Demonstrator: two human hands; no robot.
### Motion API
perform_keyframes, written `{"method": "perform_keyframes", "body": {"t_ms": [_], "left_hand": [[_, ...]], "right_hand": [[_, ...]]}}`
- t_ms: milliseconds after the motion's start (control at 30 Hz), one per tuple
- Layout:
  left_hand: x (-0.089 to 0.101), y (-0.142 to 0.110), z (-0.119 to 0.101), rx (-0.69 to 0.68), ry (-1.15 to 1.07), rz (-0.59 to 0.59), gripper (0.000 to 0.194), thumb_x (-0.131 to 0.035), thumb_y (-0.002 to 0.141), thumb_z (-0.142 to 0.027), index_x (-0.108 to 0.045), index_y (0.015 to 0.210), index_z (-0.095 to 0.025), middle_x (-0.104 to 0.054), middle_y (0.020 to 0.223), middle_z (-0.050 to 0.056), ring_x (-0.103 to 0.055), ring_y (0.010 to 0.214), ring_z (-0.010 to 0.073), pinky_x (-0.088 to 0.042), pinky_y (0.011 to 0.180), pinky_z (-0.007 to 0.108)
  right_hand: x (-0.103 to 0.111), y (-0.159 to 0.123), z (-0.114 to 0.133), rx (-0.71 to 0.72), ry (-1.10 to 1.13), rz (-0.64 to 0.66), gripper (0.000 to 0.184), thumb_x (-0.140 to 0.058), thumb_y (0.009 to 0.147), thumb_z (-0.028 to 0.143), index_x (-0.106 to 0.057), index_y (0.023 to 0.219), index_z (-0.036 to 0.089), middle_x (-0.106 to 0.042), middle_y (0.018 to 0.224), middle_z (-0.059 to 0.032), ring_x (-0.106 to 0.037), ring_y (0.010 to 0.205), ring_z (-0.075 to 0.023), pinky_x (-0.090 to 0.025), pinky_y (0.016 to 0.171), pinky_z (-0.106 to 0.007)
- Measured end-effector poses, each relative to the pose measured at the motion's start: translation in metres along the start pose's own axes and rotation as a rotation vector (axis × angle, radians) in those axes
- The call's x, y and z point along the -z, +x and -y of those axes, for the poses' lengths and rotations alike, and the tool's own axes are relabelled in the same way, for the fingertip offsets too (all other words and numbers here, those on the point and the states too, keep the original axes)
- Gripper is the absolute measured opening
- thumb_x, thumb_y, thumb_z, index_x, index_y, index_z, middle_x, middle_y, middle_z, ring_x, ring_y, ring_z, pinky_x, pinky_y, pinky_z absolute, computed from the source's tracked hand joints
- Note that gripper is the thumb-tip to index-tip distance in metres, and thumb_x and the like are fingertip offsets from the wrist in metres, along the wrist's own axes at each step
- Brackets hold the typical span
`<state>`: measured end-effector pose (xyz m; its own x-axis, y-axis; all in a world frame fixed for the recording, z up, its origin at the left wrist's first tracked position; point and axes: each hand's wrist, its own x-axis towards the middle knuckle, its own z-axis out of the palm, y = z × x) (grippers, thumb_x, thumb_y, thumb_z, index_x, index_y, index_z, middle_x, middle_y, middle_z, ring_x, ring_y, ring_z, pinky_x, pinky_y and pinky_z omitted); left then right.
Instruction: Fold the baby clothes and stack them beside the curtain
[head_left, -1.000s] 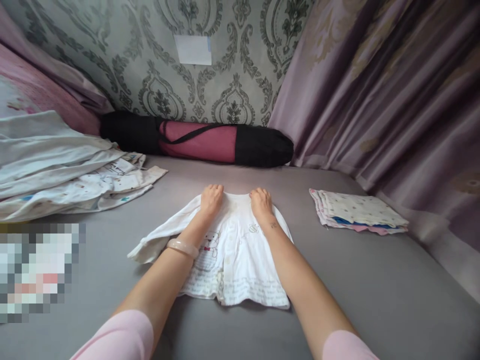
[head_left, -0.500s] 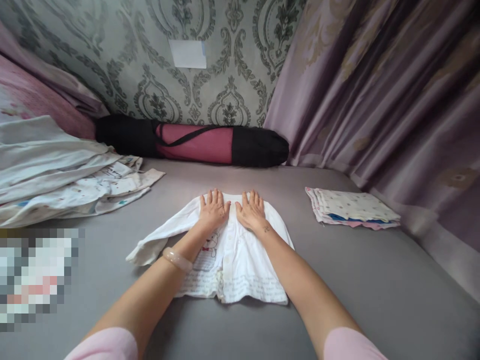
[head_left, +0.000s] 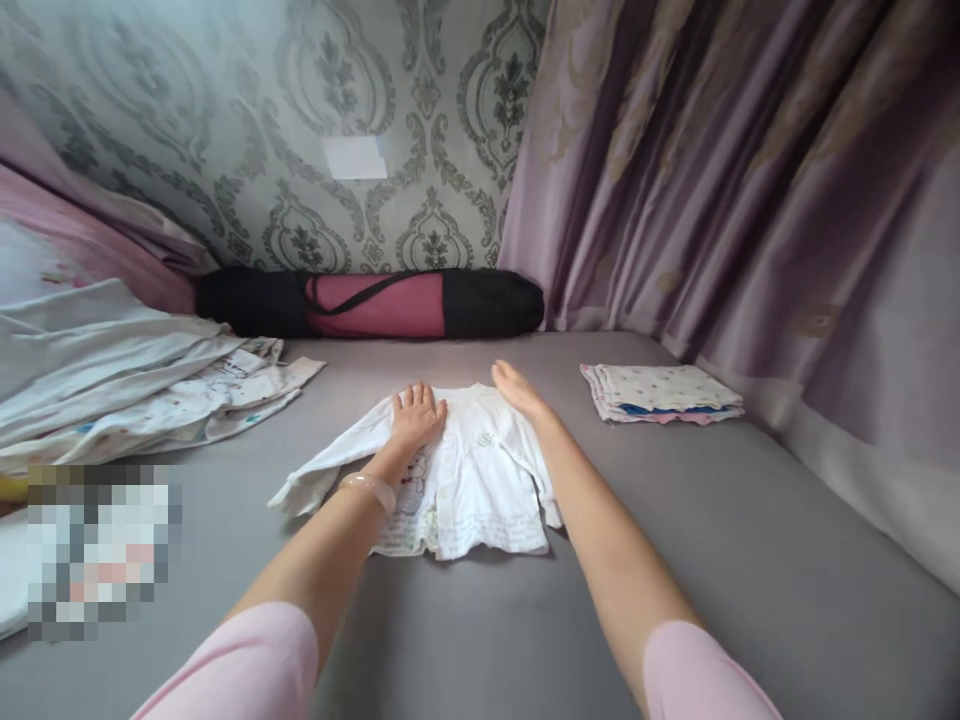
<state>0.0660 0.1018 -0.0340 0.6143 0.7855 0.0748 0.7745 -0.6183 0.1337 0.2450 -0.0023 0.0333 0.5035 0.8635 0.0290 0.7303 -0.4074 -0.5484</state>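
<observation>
A small white long-sleeved shirt (head_left: 487, 480) with a buttoned front lies spread on the grey sheet (head_left: 465, 650). It bears a cartoon print on its left side and lines of print along the hem. My left hand (head_left: 418, 415) rests flat on its upper left part, fingers spread. Over the shirt's right shoulder is my right hand (head_left: 517, 388), turned on edge with the fingers stretched out; whether it touches the cloth I cannot tell. My right forearm partly covers the right sleeve, while the left sleeve stretches out to the side.
At the right lies a folded stack of cloths (head_left: 664, 392). Loose clothes (head_left: 150, 370) are heaped at the left, with a blurred-out patch below them. A black and red long bag (head_left: 382, 305) lies along the patterned wall, beside purple curtains (head_left: 600, 180).
My right hand has left its flat place on the shirt's chest, moving to the right shoulder and turning on edge. My left hand stays flat on the shirt. The view has shifted.
</observation>
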Motion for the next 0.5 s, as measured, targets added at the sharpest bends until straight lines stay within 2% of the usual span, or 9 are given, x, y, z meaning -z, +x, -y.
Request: {"method": "perform_keyframes", "body": {"t_ms": [67,167,267,333,400,500], "left_hand": [[0.001,0.000,-0.001,-0.006,0.011,0.017,0.066,-0.020,0.097,-0.044,-0.032,0.149,-0.004,-0.029,0.157,0.020,-0.024,0.145,0.0369,-0.019,0.115,0.057],[0.002,0.003,0.000,0.008,0.005,0.051,0.066,-0.020,0.097,-0.045,-0.032,0.149,-0.007,-0.027,0.158,0.020,-0.022,0.146,0.0365,-0.018,0.115,0.057],[0.004,0.009,0.004,0.033,-0.043,0.093,0.062,-0.023,0.097,-0.045,-0.037,0.146,-0.011,-0.028,0.158,0.018,-0.021,0.147,0.0350,-0.018,0.115,0.056],[0.008,0.014,0.008,0.032,-0.075,0.106,0.054,-0.025,0.097,-0.043,-0.045,0.139,-0.015,-0.037,0.154,0.017,-0.028,0.144,0.0326,-0.024,0.113,0.055],[0.012,0.017,0.009,0.033,-0.084,0.104,0.049,-0.025,0.098,-0.040,-0.051,0.132,-0.017,-0.046,0.147,0.018,-0.037,0.139,0.0308,-0.030,0.110,0.055],[0.018,0.020,0.003,0.048,-0.068,0.051,0.051,-0.023,0.099,-0.035,-0.045,0.137,-0.011,-0.040,0.150,0.022,-0.032,0.142,0.0328,-0.030,0.110,0.058]], "right_hand": [[0.023,-0.018,-0.021,-0.114,0.073,-0.006,0.049,-0.021,0.102,0.032,-0.052,0.134,0.013,-0.057,0.138,-0.0158,-0.056,0.125,-0.0189,-0.047,0.099,-0.030],[0.045,-0.055,-0.052,-0.292,0.178,0.078,0.042,-0.025,0.102,0.029,-0.062,0.111,0.011,-0.072,0.108,-0.0161,-0.072,0.088,-0.0159,-0.056,0.075,-0.026],[0.052,-0.085,-0.072,-0.439,0.249,0.209,0.032,-0.039,0.101,0.028,-0.063,0.086,0.011,-0.072,0.075,-0.0114,-0.069,0.058,-0.0132,-0.056,0.058,-0.024],[0.052,-0.096,-0.077,-0.498,0.282,0.287,0.031,-0.051,0.097,0.030,-0.060,0.074,0.012,-0.067,0.058,-0.0067,-0.064,0.048,-0.0123,-0.055,0.052,-0.024],[0.050,-0.100,-0.076,-0.523,0.303,0.340,0.033,-0.060,0.093,0.033,-0.058,0.067,0.012,-0.061,0.050,-0.0036,-0.060,0.043,-0.0117,-0.053,0.049,-0.023],[0.048,-0.099,-0.072,-0.508,0.315,0.409,0.034,-0.069,0.086,0.033,-0.056,0.062,0.012,-0.060,0.047,-0.0028,-0.058,0.041,-0.0112,-0.051,0.046,-0.022]]}}
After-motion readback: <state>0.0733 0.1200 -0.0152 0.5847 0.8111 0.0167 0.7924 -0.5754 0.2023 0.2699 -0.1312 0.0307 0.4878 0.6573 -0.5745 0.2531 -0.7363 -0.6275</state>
